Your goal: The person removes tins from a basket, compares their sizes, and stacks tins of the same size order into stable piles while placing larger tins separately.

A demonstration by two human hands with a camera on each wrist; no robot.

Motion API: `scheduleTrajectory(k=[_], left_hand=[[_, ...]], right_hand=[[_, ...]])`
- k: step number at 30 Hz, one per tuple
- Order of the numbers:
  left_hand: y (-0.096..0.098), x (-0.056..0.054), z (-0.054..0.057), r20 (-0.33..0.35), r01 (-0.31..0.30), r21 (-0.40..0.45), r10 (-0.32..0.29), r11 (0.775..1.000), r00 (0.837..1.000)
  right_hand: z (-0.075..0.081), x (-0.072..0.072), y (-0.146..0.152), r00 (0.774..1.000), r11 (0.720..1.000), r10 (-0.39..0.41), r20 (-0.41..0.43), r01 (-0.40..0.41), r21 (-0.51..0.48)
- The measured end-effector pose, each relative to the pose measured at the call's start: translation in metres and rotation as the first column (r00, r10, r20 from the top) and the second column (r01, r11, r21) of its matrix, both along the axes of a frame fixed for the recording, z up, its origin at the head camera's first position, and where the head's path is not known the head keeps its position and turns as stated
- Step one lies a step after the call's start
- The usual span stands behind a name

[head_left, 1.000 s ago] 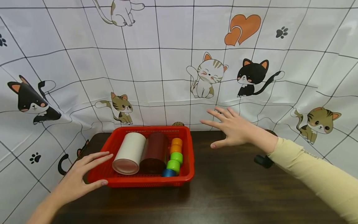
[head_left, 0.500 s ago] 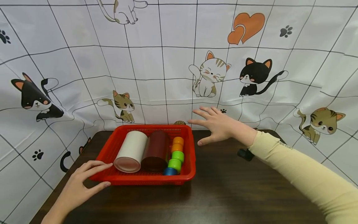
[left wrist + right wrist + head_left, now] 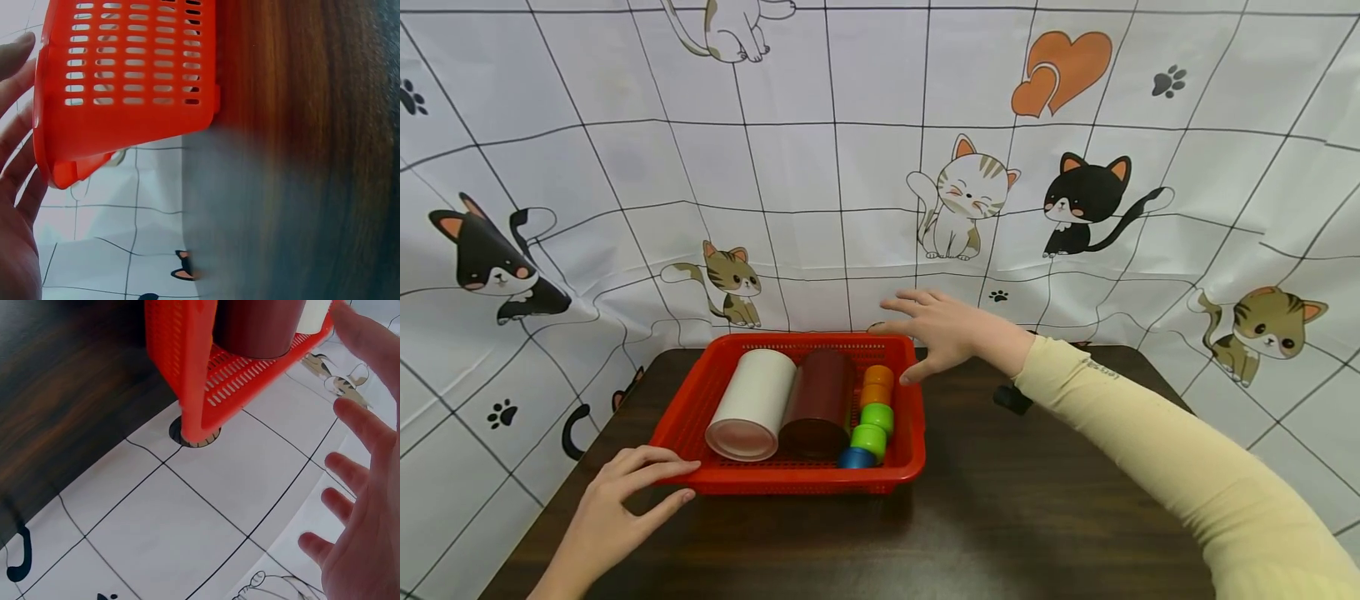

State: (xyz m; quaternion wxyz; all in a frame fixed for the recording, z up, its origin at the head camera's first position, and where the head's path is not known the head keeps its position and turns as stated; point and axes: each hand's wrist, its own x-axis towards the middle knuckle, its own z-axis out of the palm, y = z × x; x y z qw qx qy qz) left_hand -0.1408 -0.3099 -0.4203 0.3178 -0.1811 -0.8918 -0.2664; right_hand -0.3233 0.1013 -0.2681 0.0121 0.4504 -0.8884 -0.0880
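A red plastic basket point(image 3: 790, 482) with slotted walls stands on the dark table. Inside it lie a white cylinder point(image 3: 752, 404), a maroon cylinder point(image 3: 818, 400) and a row of small orange, green and blue round pieces point(image 3: 869, 437). My left hand point(image 3: 610, 504) is at the basket's front left corner, fingertips right at the rim and thumb apart. In the left wrist view its fingers lie alongside the red rim. My right hand point(image 3: 951, 333), fingers spread, hovers by the back right corner. The right wrist view shows a gap between those fingers and the basket.
Dark wood-grain tabletop point(image 3: 1037, 500) spreads in front of the basket and to its right. A white grid-lined sheet with printed cats point(image 3: 955, 200) hangs behind the table and at both sides. A small black object point(image 3: 1012, 399) shows beneath my right forearm.
My right hand has moved left to the basket's back right corner. My left hand has come slightly rightward and down onto the front left rim. The basket's contents look the same.
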Motion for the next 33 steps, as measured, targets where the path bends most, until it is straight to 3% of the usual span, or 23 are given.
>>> scheduleTrajectory(k=[10, 18, 22, 29, 33], left_hand=[[0.002, -0.005, 0.0, -0.032, 0.01, -0.027, -0.011, 1.0, 0.999], [0.001, -0.005, 0.0, -0.021, 0.031, -0.026, -0.031, 0.999, 0.999], [0.002, -0.004, 0.001, -0.014, 0.034, -0.027, -0.034, 0.999, 0.999], [0.004, -0.001, 0.006, -0.01, -0.021, -0.144, 0.019, 0.989, 1.0], [0.003, -0.002, 0.006, -0.004, -0.015, -0.151, 0.015, 0.988, 1.0]], right_hand=[[0.0, -0.02, -0.031, 0.996, 0.999, 0.028, 0.084, -0.031, 0.038], [-0.006, -0.036, -0.053, 0.989, 0.998, -0.007, 0.146, -0.003, 0.065], [-0.013, -0.043, -0.06, 0.985, 0.999, -0.028, 0.173, 0.021, 0.041], [-0.022, -0.051, -0.07, 0.957, 0.992, -0.079, 0.28, 0.104, -0.075], [-0.028, -0.054, -0.072, 0.946, 0.987, -0.083, 0.315, 0.123, -0.108]])
